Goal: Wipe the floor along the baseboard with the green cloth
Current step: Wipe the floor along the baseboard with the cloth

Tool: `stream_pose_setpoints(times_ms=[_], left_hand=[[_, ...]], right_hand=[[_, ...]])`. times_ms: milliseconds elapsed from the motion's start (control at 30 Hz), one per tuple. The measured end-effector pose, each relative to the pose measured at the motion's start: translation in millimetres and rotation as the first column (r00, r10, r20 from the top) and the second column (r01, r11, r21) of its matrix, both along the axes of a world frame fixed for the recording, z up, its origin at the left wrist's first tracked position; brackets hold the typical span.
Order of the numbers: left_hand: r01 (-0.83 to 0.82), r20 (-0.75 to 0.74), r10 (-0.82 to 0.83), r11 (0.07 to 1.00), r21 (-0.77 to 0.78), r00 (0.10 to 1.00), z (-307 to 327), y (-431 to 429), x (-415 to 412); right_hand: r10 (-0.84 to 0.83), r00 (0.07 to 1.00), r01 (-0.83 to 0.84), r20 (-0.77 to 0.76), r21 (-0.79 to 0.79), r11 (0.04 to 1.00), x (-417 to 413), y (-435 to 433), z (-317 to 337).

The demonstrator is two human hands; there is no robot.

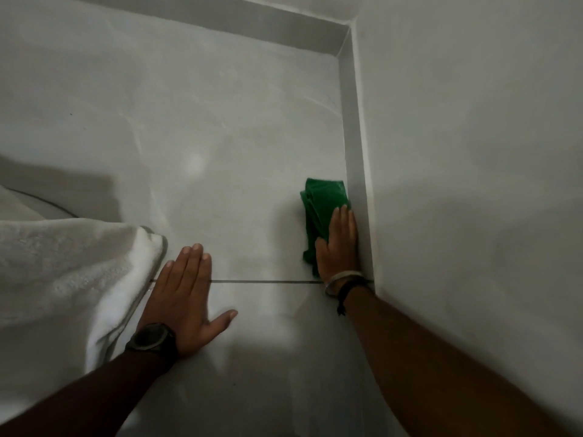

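Note:
A folded green cloth (321, 206) lies on the pale tiled floor (220, 152), right against the grey baseboard (355, 137) of the right wall. My right hand (339, 244) presses flat on the cloth's near half, its outer edge touching the baseboard; the cloth's far end sticks out beyond the fingertips. My left hand (186, 294) rests palm down on the floor with fingers together and thumb spread, holding nothing. It wears a dark watch at the wrist; the right wrist carries a bangle and a dark band.
A white towel (69, 266) is heaped at the left, beside my left hand. A dark grout line (262, 281) runs between both hands. The baseboard turns a corner (347, 33) at the far right, and the right wall (473, 152) rises close by.

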State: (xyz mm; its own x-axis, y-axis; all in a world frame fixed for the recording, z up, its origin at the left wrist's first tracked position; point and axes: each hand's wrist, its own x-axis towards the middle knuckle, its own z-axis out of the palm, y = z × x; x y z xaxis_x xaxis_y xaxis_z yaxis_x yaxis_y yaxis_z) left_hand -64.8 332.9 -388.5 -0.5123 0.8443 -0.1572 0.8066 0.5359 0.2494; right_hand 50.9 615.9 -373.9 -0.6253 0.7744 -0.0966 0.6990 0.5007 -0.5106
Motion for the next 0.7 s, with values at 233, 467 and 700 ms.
stream_pose_setpoints(times_ms=[233, 467, 700], left_hand=[[0.002, -0.012, -0.003, 1.0, -0.029, 1.0, 4, -1, 1], [-0.006, -0.015, 0.005, 0.999, -0.054, 1.0, 5, -2, 3], [-0.007, -0.035, 0.006, 0.999, -0.041, 0.999, 0, -1, 3]], right_hand=[[-0.025, 1.0, 0.024, 0.013, 0.024, 0.999, 79, -72, -5], [-0.007, 0.999, 0.006, 0.033, 0.042, 0.999, 192, -169, -9], [-0.031, 0.999, 0.03, 0.025, 0.036, 0.999, 197, -175, -14]])
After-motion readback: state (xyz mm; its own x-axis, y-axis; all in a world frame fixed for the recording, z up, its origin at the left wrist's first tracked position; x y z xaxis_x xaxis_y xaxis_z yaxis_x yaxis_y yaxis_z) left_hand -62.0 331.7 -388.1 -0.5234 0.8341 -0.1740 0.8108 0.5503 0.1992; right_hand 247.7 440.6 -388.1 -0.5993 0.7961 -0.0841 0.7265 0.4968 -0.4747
